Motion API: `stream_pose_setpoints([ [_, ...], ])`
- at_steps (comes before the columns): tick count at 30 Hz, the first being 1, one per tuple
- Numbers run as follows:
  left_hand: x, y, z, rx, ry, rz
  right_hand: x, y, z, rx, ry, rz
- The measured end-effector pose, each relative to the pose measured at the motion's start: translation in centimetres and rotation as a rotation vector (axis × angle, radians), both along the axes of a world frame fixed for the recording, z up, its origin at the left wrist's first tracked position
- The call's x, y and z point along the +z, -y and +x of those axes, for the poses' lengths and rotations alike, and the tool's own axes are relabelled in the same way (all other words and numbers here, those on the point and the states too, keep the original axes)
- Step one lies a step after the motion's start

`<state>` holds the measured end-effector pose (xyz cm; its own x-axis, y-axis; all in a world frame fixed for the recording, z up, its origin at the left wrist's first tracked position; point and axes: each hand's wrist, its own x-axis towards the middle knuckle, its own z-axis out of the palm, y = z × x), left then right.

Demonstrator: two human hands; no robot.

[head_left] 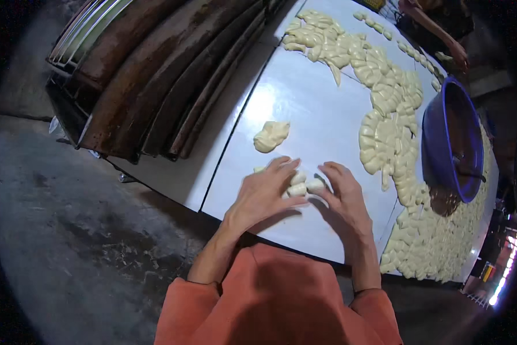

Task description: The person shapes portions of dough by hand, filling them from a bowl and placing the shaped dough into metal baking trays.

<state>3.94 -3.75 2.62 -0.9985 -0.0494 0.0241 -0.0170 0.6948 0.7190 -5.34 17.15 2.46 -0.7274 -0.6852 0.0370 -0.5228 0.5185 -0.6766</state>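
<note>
Several short pale dough pieces lie between my two hands near the table's front edge. My left hand arches over the left ones, its thumb apart from the fingers. Opposite it, my right hand curves in with thumb and fingers apart, beside or touching the rightmost dough piece. Part of the pieces is hidden under my left hand, where a bit of dough shows past the knuckles. Just beyond my hands, a loose lump of dough rests on the white table.
Long dark curved trays or boards stand stacked at the left. Many flattened dough pieces cover the table's far and right sides. A purple basin with brown contents and a utensil stands at the right. Another person's hand is at the far right.
</note>
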Motion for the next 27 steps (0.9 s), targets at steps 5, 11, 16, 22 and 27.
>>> stream_pose_setpoints([
  [5,-1.3,3.8,-2.4,0.477,-0.084,-0.047,-0.4,5.6,-3.0,-0.144,0.267,-0.204],
  [11,-3.4,5.1,-4.3,0.456,-0.009,-0.048,-2.6,11.3,-6.3,0.066,-0.362,-0.009],
  [16,-2.0,6.9,-3.5,0.468,0.182,0.258,-2.6,11.4,-5.7,-0.097,0.338,-0.19],
  [22,-3.7,8.6,-6.4,0.123,0.094,0.497,-3.2,12.4,-5.6,-0.172,0.752,-0.621],
  [27,-2.7,10.3,-8.2,-0.019,0.296,0.452,-3.2,11.3,-6.5,-0.257,0.947,-0.53],
])
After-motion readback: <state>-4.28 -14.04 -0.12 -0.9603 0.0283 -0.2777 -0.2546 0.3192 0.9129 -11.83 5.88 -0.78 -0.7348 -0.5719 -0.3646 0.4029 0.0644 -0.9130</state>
